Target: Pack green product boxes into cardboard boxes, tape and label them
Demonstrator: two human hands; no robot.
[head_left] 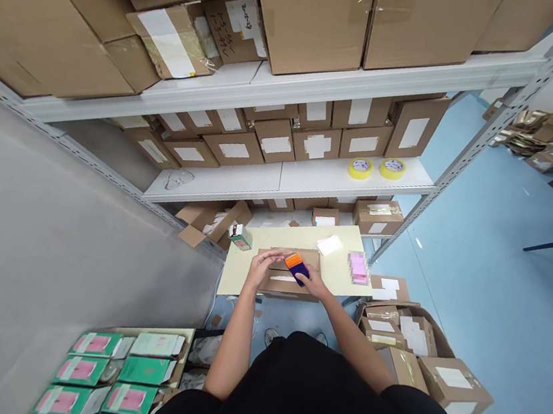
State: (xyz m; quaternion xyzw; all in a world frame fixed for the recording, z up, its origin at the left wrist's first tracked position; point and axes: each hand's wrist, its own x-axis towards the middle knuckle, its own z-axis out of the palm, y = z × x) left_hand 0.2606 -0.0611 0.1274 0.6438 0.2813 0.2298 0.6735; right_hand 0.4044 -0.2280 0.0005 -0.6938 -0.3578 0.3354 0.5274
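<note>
A brown cardboard box [286,288] lies on the pale yellow table in front of me. My right hand [315,283] grips a dark blue and orange handheld tool [294,261] above the box; its exact kind is hard to make out. The orange end points up and left, toward my left hand [264,266]. That hand is at the box's left part, fingers stretched out near the orange end. Whether its fingertips touch the tool or the box I cannot tell.
On the table [233,279] are a green box [241,237], white papers [329,245] and a pink blurred item [358,268]. Shelving [320,179] with cartons and yellow tape rolls [360,169] rises behind. Packed cartons [454,383] stand right; green-pink boxes [78,369] lie lower left.
</note>
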